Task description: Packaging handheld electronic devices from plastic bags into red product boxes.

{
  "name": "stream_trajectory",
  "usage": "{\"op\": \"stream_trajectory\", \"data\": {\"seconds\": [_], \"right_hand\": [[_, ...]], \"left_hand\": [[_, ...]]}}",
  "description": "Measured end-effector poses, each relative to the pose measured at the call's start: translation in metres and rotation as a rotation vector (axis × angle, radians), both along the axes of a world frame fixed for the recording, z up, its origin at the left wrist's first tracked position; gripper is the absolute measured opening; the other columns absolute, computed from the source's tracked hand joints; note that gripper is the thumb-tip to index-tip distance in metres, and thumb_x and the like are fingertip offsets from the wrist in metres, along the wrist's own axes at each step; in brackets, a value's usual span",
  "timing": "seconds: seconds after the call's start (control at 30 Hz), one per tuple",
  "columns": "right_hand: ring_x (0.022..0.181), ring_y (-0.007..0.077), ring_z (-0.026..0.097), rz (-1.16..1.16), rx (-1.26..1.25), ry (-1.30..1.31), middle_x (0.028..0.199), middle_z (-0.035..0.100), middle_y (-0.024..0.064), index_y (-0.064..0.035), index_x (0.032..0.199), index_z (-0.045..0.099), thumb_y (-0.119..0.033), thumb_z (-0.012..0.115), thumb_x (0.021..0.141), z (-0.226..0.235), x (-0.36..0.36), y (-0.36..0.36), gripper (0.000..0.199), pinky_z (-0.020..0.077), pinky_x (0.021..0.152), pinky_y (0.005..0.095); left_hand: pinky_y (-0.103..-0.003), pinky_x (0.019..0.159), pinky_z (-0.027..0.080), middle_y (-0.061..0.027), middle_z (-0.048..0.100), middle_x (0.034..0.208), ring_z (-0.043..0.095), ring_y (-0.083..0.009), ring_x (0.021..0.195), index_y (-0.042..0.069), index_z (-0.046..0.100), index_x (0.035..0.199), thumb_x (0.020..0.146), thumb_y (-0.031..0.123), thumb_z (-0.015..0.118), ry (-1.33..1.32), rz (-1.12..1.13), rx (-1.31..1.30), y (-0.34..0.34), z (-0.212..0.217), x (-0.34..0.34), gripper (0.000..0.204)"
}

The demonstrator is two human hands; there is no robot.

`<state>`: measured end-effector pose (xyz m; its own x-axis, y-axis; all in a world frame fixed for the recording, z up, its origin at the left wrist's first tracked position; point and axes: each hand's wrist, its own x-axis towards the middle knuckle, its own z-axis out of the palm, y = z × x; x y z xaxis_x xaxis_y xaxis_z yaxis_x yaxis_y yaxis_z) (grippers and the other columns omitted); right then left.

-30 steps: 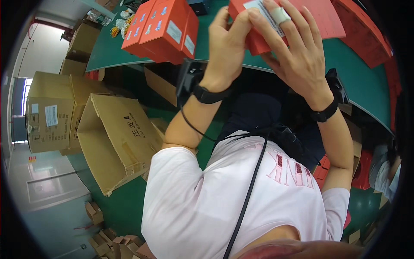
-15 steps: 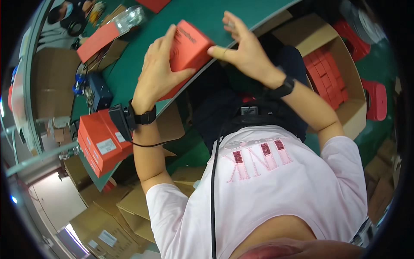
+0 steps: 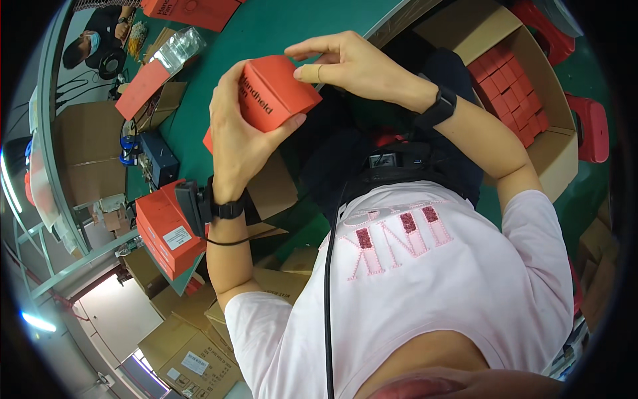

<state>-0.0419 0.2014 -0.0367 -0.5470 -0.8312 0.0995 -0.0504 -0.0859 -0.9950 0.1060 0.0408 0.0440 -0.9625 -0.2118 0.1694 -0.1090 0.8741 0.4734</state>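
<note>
My left hand (image 3: 242, 133) is closed around a small orange-red carton (image 3: 279, 90) with dark lettering on its side, held tilted over the green table's near edge. My right hand (image 3: 339, 70) reaches across from the right to the carton's upper corner. Its thumb, with a tan band around it, rests at the carton's edge, and the index finger stretches out above, apart from the thumb. Below the left hand, a corner of another orange-red piece (image 3: 208, 141) shows, mostly hidden by that hand.
Stacked orange-red cartons (image 3: 169, 229) stand by my left forearm. On the green table (image 3: 266, 30) lie a blue box (image 3: 158, 158), a clear plastic bag (image 3: 181, 48) and a larger red carton (image 3: 193, 12). An open cardboard box (image 3: 558, 156) of small red cartons stands right; a co-worker (image 3: 100, 40) sits far left.
The carton has turned in my left hand, so a lettered side faces up toward me. My right hand has come left from beside the carton to its edge. The view has shifted slightly.
</note>
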Motion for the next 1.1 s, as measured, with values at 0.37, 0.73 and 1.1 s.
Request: {"op": "stream_trajectory", "data": {"seconds": [0.37, 0.73, 1.1], "right_hand": [[0.097, 0.0189, 0.072, 0.11, -0.052, 0.065, 0.117, 0.071, 0.0179, 0.0078, 0.135, 0.06, -0.024, 0.082, 0.086, 0.034, 0.019, 0.006, 0.063, 0.0573, 0.085, 0.0303], [0.093, 0.0131, 0.068, 0.225, 0.093, 0.011, 0.113, 0.072, 0.0138, 0.0059, 0.137, 0.059, -0.013, 0.074, 0.086, 0.004, 0.024, 0.008, 0.057, 0.0566, 0.087, 0.029], [0.098, 0.024, 0.064, -0.291, -0.01, 0.591, 0.114, 0.062, 0.0105, -0.0087, 0.143, 0.055, 0.003, 0.059, 0.085, 0.0, 0.006, 0.021, 0.059, 0.0531, 0.088, 0.0313]], "left_hand": [[-0.046, 0.1, 0.04, -0.0125, 0.064, 0.122, 0.058, -0.0343, 0.111, 0.006, 0.056, 0.131, 0.067, 0.022, 0.089, 0.216, -0.145, -0.337, 0.008, -0.006, 0.012, 0.075], [-0.047, 0.102, 0.04, -0.013, 0.061, 0.127, 0.056, -0.0341, 0.116, 0.006, 0.052, 0.136, 0.063, 0.021, 0.09, 0.049, -0.226, -0.319, 0.01, -0.016, 0.021, 0.083], [-0.044, 0.102, 0.044, -0.0123, 0.058, 0.129, 0.056, -0.0336, 0.118, 0.006, 0.051, 0.138, 0.057, 0.015, 0.095, -0.02, -0.062, 0.027, -0.023, 0.004, 0.032, 0.093]]}}
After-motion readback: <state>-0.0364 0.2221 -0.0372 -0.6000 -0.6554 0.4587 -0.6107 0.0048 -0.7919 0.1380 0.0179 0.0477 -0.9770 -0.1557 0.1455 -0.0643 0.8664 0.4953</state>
